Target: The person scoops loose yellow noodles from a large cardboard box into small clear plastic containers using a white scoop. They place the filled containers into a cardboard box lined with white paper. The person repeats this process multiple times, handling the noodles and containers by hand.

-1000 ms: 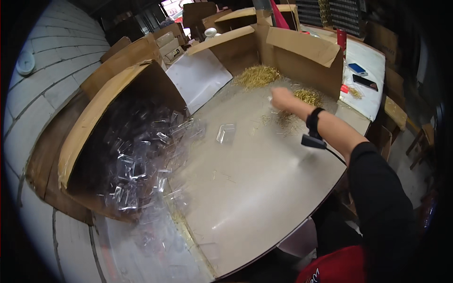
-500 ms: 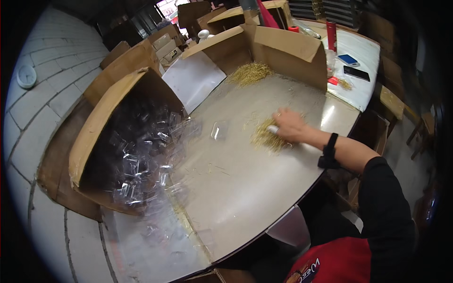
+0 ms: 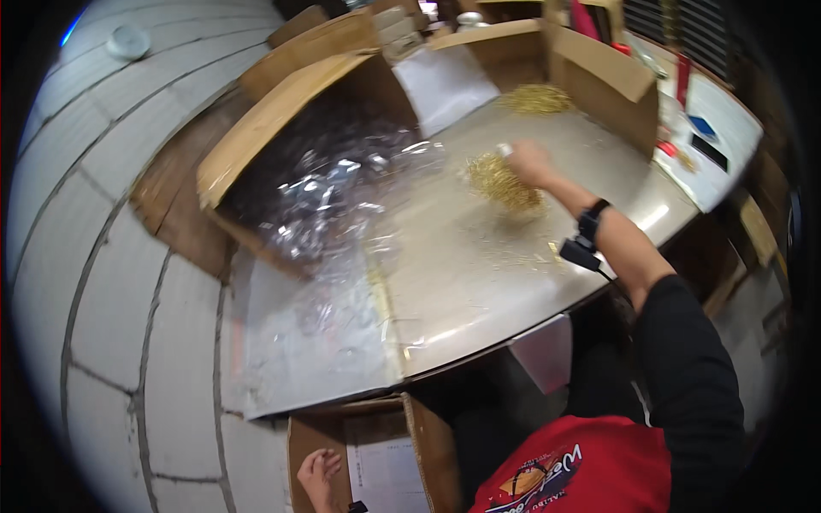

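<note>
On the grey tabletop, my right hand [image 3: 530, 165] is at a loose heap of thin gold pin-like pieces [image 3: 506, 185]. White wrapping covers one fingertip. The fingers are blurred and partly hidden, so I cannot tell how firmly they close on the pieces. My left hand [image 3: 320, 468] is low at the bottom, over the left side of an open cardboard box [image 3: 416, 436]. Its fingers are loosely bent and a little apart, with nothing visible in them. Clear plastic cases [image 3: 329, 188] spill from a tipped carton [image 3: 282, 107] on the left.
Another gold heap [image 3: 537, 99] lies at the back against a cardboard wall [image 3: 611, 94]. A white sheet [image 3: 445, 85] leans beside the carton. On the right are a black phone [image 3: 709, 153], a blue flat device [image 3: 702, 126] and a red cylinder [image 3: 682, 81]. A brick wall borders the left.
The view has swung down and left. My left hand and the lower box have come into sight. The gold heap at my right hand has moved farther back on the table.
</note>
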Demonstrator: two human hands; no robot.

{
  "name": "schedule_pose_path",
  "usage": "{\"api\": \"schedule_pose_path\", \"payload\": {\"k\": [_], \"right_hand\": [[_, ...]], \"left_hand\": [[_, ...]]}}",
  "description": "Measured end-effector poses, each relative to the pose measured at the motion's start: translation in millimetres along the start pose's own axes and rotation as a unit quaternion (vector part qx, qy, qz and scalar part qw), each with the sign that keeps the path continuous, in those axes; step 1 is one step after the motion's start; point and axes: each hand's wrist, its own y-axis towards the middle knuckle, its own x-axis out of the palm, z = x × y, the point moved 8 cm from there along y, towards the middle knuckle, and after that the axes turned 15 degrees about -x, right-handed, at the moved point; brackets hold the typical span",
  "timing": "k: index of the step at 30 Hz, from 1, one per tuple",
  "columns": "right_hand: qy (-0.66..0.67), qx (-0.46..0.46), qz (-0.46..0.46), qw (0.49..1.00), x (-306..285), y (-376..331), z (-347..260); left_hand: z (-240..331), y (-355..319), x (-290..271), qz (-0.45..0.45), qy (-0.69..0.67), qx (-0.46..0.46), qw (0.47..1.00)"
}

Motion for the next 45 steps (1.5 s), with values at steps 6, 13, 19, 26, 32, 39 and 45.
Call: {"api": "schedule_pose_path", "payload": {"k": [6, 13, 19, 26, 32, 39, 45], "right_hand": [[0.085, 0.045, 0.099, 0.991, 13.8, 35.6, 47.0], [0.030, 0.062, 0.149, 0.986, 5.0, 61.0, 109.9], [-0.025, 0.103, 0.153, 0.983, -14.3, 54.4, 102.6], [-0.109, 0.129, 0.117, 0.979, -50.7, 41.6, 123.2], [-0.118, 0.132, 0.157, 0.972, -44.2, 47.9, 124.3], [0.021, 0.183, 0.190, 0.964, -81.9, 90.5, 110.8], [-0.109, 0.154, 0.171, 0.967, -161.8, 74.5, 181.9]], "left_hand": [[26.1, -15.1, 29.9, -0.032, 0.024, -0.005, 0.999], [101.5, 6.0, 151.1, -0.100, 0.120, 0.140, 0.978], [137.2, 36.6, 233.8, -0.045, 0.253, 0.268, 0.929], [132.5, 56.1, 267.7, -0.015, 0.372, 0.225, 0.900], [124.6, 70.8, 278.5, -0.035, 0.385, 0.209, 0.898], [110.1, 76.9, 270.4, -0.102, 0.119, 0.045, 0.987], [90.8, 79.4, 256.8, -0.134, 0.039, 0.015, 0.990]]}}
